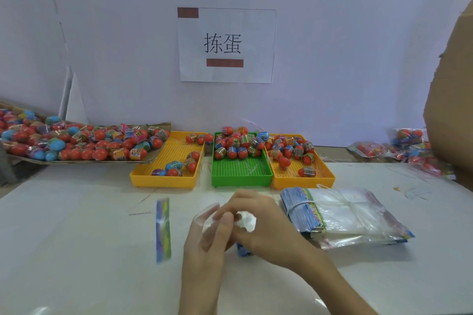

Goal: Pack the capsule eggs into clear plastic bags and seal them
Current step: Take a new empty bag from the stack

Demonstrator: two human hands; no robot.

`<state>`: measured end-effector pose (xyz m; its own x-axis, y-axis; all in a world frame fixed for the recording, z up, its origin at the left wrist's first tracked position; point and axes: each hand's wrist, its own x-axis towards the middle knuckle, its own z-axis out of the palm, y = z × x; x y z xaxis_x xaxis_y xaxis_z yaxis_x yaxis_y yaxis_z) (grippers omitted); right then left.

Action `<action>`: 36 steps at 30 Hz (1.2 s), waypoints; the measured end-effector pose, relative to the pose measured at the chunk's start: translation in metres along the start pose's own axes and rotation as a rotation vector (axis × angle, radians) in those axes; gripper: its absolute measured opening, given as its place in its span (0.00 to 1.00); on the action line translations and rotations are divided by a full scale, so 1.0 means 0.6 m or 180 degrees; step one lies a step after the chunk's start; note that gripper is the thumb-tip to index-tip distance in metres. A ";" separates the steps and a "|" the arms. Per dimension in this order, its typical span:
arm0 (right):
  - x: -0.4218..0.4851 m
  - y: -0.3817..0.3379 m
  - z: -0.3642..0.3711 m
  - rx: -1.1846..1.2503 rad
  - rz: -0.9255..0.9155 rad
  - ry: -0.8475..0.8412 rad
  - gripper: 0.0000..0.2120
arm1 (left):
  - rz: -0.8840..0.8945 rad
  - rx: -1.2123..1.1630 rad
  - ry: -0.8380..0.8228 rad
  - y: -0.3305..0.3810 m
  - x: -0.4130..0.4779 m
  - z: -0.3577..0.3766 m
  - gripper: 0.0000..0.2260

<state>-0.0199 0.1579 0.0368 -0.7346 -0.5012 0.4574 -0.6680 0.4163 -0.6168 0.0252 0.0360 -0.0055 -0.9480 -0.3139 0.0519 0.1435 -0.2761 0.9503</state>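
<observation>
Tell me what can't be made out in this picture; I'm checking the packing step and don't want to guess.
- Head view, the bag: motion-blurred and clear; whether it is open or holds an egg is unreadable.
- Left hand and right hand: overlapping, so the grip is unclear.
- Carton of eggs: cut off by the left edge.
- Packed bags: partly hidden by the cardboard.
- Egg labels: too small.

Capsule eggs (238, 144), mostly red with printed bands, heaped at the far end of the green tray (242, 174); more eggs lie in the yellow trays on both sides of it. Tied stack of clear plastic bags (343, 212) lies flat just near-right of the green tray. One clear bag (212, 217), blurred, held in front of it.
</observation>
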 end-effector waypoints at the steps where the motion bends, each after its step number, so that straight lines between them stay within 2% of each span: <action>1: 0.002 -0.001 -0.001 0.0068 -0.0055 -0.0179 0.10 | 0.0002 -0.0061 0.0097 -0.003 0.002 -0.002 0.19; 2: 0.007 -0.002 -0.006 0.0239 -0.0063 -0.0252 0.11 | -0.0003 -0.0112 0.0189 -0.006 0.003 -0.005 0.12; 3: 0.015 -0.003 -0.013 0.0480 -0.0033 -0.0231 0.12 | -0.0032 -0.0176 0.0227 -0.005 0.002 -0.008 0.10; 5: 0.038 0.005 -0.036 0.0737 0.0110 -0.0026 0.12 | -0.0107 -0.0419 0.0179 -0.001 0.003 -0.015 0.12; 8: 0.089 0.050 -0.091 0.0245 0.0506 0.0342 0.11 | -0.0134 -0.0591 0.0173 0.010 0.003 -0.019 0.11; 11: 0.121 0.100 -0.144 -0.0254 0.1204 0.0333 0.06 | -0.0046 -0.0578 0.0271 0.007 -0.001 -0.015 0.10; 13: 0.117 0.113 -0.150 -0.0309 0.1385 0.0129 0.04 | 0.0010 -0.0643 0.0328 0.010 -0.003 -0.013 0.10; 17: 0.074 0.092 -0.095 0.0701 0.1397 -0.0585 0.15 | 0.0070 -0.0791 0.0419 0.010 -0.003 -0.012 0.09; 19: 0.066 0.081 -0.075 0.0639 0.1265 -0.0985 0.16 | 0.0092 -0.0828 0.0467 0.009 -0.005 -0.011 0.08; 20: 0.066 0.080 -0.071 0.0587 0.1173 -0.0979 0.14 | 0.0091 -0.0846 0.0489 0.009 -0.007 -0.010 0.07; 21: 0.068 0.084 -0.074 0.0490 0.1102 -0.0778 0.13 | 0.0101 -0.0856 0.0493 0.009 -0.008 -0.010 0.07; 23: 0.070 0.102 -0.094 -0.0022 0.1098 0.0102 0.09 | 0.0114 -0.0894 0.0493 0.009 -0.008 -0.010 0.08; 25: 0.058 0.138 -0.126 -0.0717 0.1495 0.0988 0.10 | 0.0112 -0.0866 0.0494 0.007 -0.007 -0.009 0.08; 26: 0.046 0.155 -0.143 -0.1005 0.1843 0.1224 0.12 | 0.0110 -0.0823 0.0488 0.006 -0.008 -0.009 0.08; 28: 0.023 0.189 -0.176 -0.1385 0.2523 0.1080 0.17 | 0.0101 -0.0789 0.0500 0.006 -0.009 -0.008 0.08; 30: 0.016 0.210 -0.193 -0.1377 0.2870 0.0464 0.18 | 0.0075 -0.0785 0.0513 0.009 -0.012 -0.007 0.09; 32: 0.019 0.217 -0.197 -0.1390 0.2905 0.0172 0.17 | 0.0020 -0.0737 0.0518 0.012 -0.014 -0.006 0.10; 36: 0.018 0.219 -0.191 -0.1676 0.2837 0.0376 0.15 | -0.0068 -0.0720 0.0504 0.017 -0.015 -0.005 0.08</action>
<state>-0.1294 0.2944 0.0341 -0.9750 0.2162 0.0506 0.1760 0.8916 -0.4171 0.0359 0.0330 0.0026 -0.8979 -0.4390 -0.0329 0.2006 -0.4746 0.8570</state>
